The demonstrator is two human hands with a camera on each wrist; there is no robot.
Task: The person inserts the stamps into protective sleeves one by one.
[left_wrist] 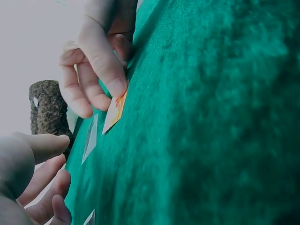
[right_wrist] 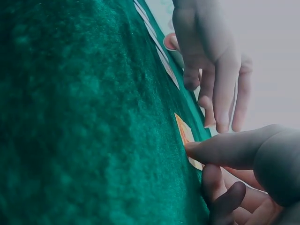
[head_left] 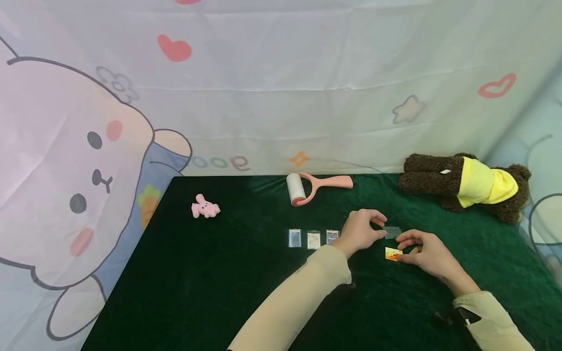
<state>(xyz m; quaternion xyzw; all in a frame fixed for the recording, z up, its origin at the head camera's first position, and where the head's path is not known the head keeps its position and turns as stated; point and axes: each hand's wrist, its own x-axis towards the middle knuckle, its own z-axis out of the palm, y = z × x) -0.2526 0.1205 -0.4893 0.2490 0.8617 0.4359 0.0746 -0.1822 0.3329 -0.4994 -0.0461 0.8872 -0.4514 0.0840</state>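
Note:
A small yellow-orange card [head_left: 391,253] is at the fingertips of my right hand [head_left: 428,253]. In the right wrist view, the thumb lies on the face of the card [right_wrist: 184,129] and curled fingers sit behind its edge. Just beyond it a clear plastic sleeve [head_left: 392,232] lies on the cloth. My left hand [head_left: 361,229] hovers at the left side of this sleeve, thumb and fingers apart; the left wrist view shows a gap between the thumb and the sleeve [left_wrist: 90,139].
Three sleeved cards, blue [head_left: 295,238], whitish [head_left: 313,240] and purple [head_left: 332,237], lie in a row left of the hands. Behind them are a pink-handled lint roller [head_left: 335,182] and a brown plush bear [head_left: 432,175]. A pink plush toy [head_left: 205,207] sits farther left on the green cloth [head_left: 197,282].

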